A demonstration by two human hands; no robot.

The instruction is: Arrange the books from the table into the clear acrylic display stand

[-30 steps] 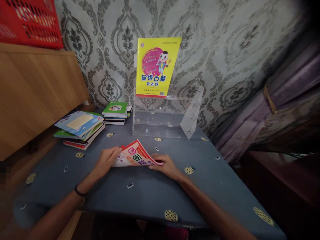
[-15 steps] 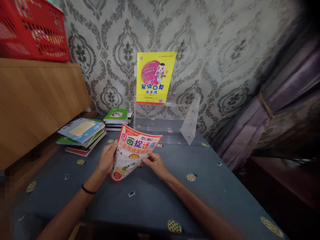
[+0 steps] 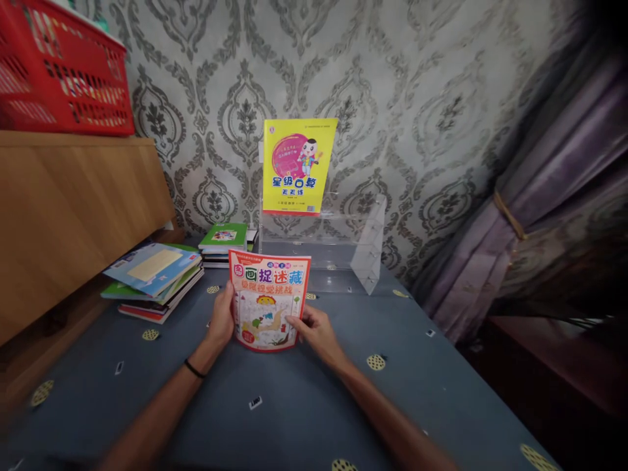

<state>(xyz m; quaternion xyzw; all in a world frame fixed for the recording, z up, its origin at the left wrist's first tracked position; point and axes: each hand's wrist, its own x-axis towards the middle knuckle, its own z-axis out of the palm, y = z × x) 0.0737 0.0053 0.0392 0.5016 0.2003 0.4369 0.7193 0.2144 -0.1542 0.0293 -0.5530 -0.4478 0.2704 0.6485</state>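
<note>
Left hand (image 3: pixel 222 320) and right hand (image 3: pixel 318 333) grip the red-bordered paper booklet (image 3: pixel 269 289), not yet on the clear, seemingly acrylic rack (image 3: pixel 369 252) where one yellow paper workbook (image 3: pixel 294 160) already stands!

The red-bordered, illustrated booklet (image 3: pixel 269 304) is held face-on, slightly bowed.

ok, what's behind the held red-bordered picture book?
Showing past the red-bordered picture book: clear acrylic book rack, green-topped book stack, blue tablecloth. Covered: the rack's lower left corner; anything else directly behind can't be seen.
</note>
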